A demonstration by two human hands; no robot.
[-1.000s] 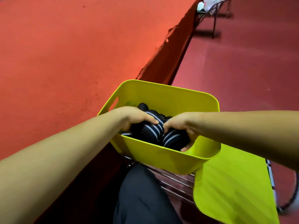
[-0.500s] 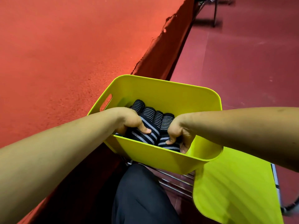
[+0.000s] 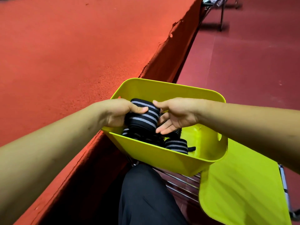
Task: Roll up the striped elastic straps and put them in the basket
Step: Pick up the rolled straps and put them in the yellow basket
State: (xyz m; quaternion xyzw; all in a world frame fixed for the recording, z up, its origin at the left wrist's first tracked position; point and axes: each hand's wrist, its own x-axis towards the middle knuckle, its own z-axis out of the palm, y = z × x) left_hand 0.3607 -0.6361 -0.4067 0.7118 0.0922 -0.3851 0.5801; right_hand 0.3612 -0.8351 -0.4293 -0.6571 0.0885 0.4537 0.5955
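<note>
Your left hand (image 3: pixel 120 113) has raised one rolled striped strap (image 3: pixel 142 118) out of the pack it was pressing down half a second ago, and your right hand (image 3: pixel 176 116) has let go of the rolls and spread out.

Largest in view is the orange-red raised platform (image 3: pixel 68 54). It fills the left and far side, and its torn edge runs diagonally down toward you. Right of it lies the darker red floor (image 3: pixel 251 62), with thin chair legs (image 3: pixel 221 17) at the far right corner. At the near right you have a lime-green flat panel (image 3: pixel 243 192), its kind unclear.

The lime-green plastic basket (image 3: pixel 162 161) sits in the middle over chrome wire bars (image 3: pixel 181 181), with your black trouser leg (image 3: pixel 146 198) just near of it.

Your left hand grips the raised roll from its left, thumb curled across the top stripes, holding it over the basket's left half at about rim height. Your right hand is wide, fingers straight, palm turned to the roll's right side. Whether it touches the roll cannot be told.

Below, a second roll (image 3: pixel 176 144) lies against the near wall inside the basket, with a loose black strap end (image 3: pixel 191 148) beside it. A third roll (image 3: pixel 127 132) shows partly under the held one.
</note>
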